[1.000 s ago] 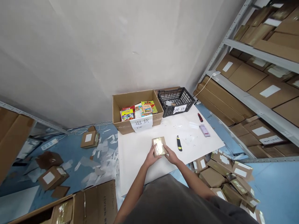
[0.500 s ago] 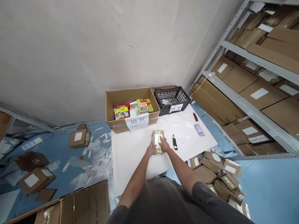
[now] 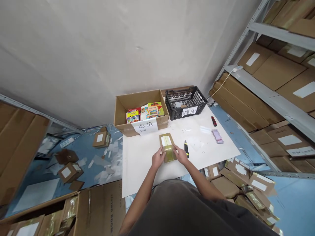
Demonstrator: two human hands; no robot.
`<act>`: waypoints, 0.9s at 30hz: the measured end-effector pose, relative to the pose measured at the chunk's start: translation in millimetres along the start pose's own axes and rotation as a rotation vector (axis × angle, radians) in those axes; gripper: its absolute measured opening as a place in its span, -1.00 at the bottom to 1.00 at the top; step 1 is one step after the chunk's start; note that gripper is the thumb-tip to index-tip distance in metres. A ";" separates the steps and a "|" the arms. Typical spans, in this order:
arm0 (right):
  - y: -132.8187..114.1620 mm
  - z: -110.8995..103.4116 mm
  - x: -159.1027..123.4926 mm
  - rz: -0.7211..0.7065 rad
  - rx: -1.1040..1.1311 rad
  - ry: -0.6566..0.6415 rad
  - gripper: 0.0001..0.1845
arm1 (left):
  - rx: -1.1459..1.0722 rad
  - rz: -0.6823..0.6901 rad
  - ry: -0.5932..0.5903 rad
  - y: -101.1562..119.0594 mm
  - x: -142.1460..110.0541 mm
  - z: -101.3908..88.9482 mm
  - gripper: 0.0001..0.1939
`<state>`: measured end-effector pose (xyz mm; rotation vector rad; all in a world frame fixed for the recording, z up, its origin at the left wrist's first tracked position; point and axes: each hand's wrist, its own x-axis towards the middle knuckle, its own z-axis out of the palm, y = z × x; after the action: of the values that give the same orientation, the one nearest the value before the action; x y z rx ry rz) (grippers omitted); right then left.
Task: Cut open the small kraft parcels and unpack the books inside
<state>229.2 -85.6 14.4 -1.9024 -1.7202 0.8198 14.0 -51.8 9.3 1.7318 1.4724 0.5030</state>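
Observation:
Between my two hands is a small cardboard box (image 3: 169, 154), wrapped in yellowish tape, with a white label on its far part. My left hand (image 3: 158, 158) grips its left side, the thumb near the top face. On the opposite side my right hand (image 3: 180, 154) holds the box's right edge. A black and yellow utility knife (image 3: 186, 149) lies on the white table (image 3: 140, 164), just right of my right hand. Parts of the fingers are hidden behind the box.
A large open carton (image 3: 141, 128) of colourful books stands at the table's back, beside a black plastic crate (image 3: 186, 103). A red and black tool (image 3: 213, 121) lies at right. Cardboard boxes (image 3: 242, 183) pile beside the table; shelving (image 3: 261, 87) stands right, and paper scraps (image 3: 108, 167) litter the floor.
The box appears tilted and turned in my hands, its label now at the far part and more tape showing nearer me. My right hand has moved to its right edge. The view has shifted slightly.

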 end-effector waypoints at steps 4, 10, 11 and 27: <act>-8.3 -20.3 40.8 -0.090 0.009 -0.004 -0.41 | -0.081 0.094 0.068 16.3 16.6 -4.6 -0.29; 2.1 -6.7 37.8 -0.132 0.131 -0.163 -0.40 | -0.205 0.013 0.067 2.3 13.5 5.9 -0.38; 5.2 -4.8 29.8 -0.139 0.135 -0.163 -0.35 | -0.214 0.010 0.063 -1.2 6.7 5.3 -0.37; -15.4 -15.6 56.7 -0.067 0.029 -0.100 -0.24 | -0.008 -0.179 0.152 26.0 6.9 9.4 -0.08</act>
<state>231.5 -26.5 28.7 -1.8020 -1.8110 0.9229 39.0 -48.4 22.3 1.5651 1.7120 0.5537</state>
